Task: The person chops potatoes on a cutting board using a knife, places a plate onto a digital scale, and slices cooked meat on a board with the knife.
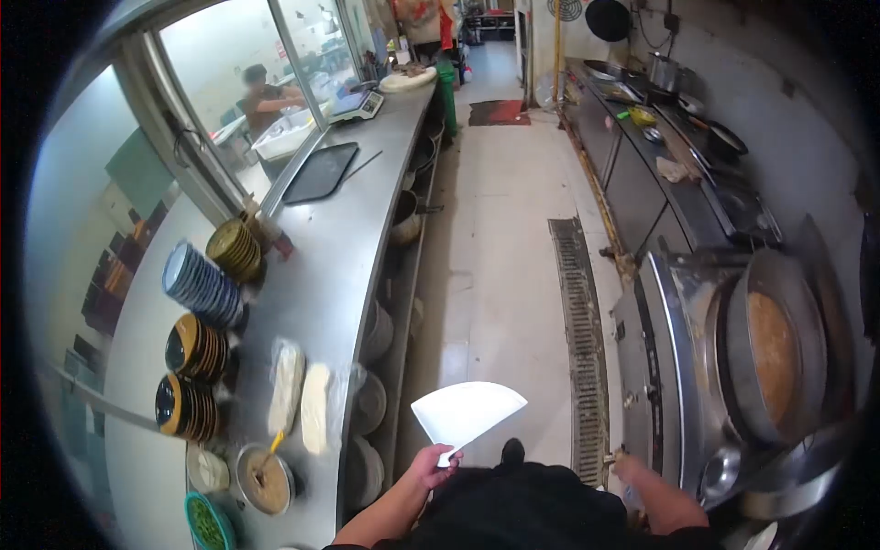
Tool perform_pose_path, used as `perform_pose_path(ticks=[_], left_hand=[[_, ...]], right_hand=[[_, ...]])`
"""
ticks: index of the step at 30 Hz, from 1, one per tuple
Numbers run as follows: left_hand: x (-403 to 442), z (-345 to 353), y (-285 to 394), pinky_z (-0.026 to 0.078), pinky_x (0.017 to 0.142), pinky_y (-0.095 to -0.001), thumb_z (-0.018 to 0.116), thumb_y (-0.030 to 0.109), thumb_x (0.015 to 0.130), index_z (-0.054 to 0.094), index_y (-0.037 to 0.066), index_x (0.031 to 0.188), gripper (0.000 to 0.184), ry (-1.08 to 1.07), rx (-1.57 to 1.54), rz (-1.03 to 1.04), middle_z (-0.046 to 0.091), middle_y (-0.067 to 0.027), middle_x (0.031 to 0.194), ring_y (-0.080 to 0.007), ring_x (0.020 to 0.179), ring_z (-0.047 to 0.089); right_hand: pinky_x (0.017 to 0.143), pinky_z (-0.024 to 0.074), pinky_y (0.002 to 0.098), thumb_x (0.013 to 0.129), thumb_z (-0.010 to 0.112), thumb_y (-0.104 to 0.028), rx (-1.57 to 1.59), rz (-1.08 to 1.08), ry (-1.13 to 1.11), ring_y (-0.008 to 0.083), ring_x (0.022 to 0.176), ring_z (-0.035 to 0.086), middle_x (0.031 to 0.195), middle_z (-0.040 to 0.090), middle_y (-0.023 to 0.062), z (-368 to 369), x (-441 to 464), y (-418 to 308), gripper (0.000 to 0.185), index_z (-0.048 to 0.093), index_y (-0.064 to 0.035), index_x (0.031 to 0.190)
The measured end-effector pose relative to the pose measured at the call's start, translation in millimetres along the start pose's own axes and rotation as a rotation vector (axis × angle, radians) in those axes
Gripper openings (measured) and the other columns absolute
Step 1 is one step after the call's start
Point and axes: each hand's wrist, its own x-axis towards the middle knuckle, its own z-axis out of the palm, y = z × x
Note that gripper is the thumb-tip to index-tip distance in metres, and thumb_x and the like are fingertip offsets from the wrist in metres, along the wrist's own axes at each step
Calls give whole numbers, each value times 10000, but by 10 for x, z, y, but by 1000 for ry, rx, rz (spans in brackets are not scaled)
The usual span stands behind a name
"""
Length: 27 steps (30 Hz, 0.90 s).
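My left hand [434,466] is closed round the narrow end of a white fan-shaped dish [469,410], held over the floor in front of my body. Low on the right, my right hand [629,467] is at the front of the metal stove [674,367], beside a small knob or valve; its fingers are too small to make out clearly. A large round pot [773,344] with brownish liquid sits on the stove, and a metal ladle [720,469] lies near its lower edge.
On the left steel counter [321,266] are stacked bowls [197,284], wrapped dough [286,390], a bowl of brown sauce [266,481], chopped greens [209,522], a black tray [321,172] and a scale [357,105]. A floor drain [579,339] runs along the right. Behind glass, another person [266,105] bends over a white tub.
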Motion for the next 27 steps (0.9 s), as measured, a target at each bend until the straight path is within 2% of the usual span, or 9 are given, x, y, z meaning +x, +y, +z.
perform_pose_path(ticks=[2,5,7,12,16,18,19,21,27], left_hand=[[152,304,607,470,529,-321,552,177,893,587,-11,877,191,-57,-20,76,605,-120,715,-224,591,569],[524,662,1611,465,536,-325,576,179,866,593,7,809,182,-13,-17,139,599,-110,669,-234,578,566],[797,947,2301,457,534,-323,598,160,843,591,9,793,159,0,12,195,597,-111,658,-236,565,565],[1888,1941,4288,484,497,-342,556,80,873,523,-34,1013,184,127,-5,334,565,-114,695,-228,569,575],[2614,2869,5895,479,499,-350,557,64,873,498,-27,1018,181,-38,-28,390,548,-106,685,-220,586,578],[2913,3393,6695,472,495,-342,584,91,872,503,-2,1033,202,38,-80,411,564,-105,737,-207,595,575],[3074,3628,7114,470,491,-336,588,94,873,501,2,1042,211,59,-94,452,564,-103,744,-206,595,573],[3446,3962,7869,462,480,-322,590,103,877,492,7,1060,229,94,-136,530,563,-100,746,-203,592,567],[4577,4632,10021,403,497,-320,567,189,892,447,62,1025,220,78,-306,742,529,-79,699,-208,561,487]], right_hand=[[816,538,432,847,661,-320,433,231,64,351,952,679,953,699,203,-1793,152,-755,322,696,-28,978],[820,539,394,864,649,-311,259,49,275,318,944,688,980,709,178,-3171,1239,-1033,320,706,-34,1015],[815,538,384,868,650,-290,627,40,315,293,935,692,1000,714,167,-4094,1735,-1359,313,708,-32,1036],[818,537,380,878,646,-286,602,137,362,266,930,694,990,716,161,-4870,3311,-1053,321,701,-30,1064],[788,542,389,870,635,-281,-47,-159,52,300,867,690,949,705,174,-5270,3876,-387,306,701,-40,1046],[745,547,400,862,609,-320,513,-190,43,320,846,685,916,695,172,-4197,4984,1179,317,707,-59,1014],[729,543,405,864,605,-329,410,77,-6,321,826,680,905,693,173,-5067,4713,742,319,707,-58,998],[696,536,415,866,598,-346,455,213,-65,321,786,670,882,689,175,-5821,5042,685,325,707,-57,966],[596,515,446,873,576,-398,411,133,-164,324,666,640,812,678,180,-7908,7062,1341,369,707,-54,871]])
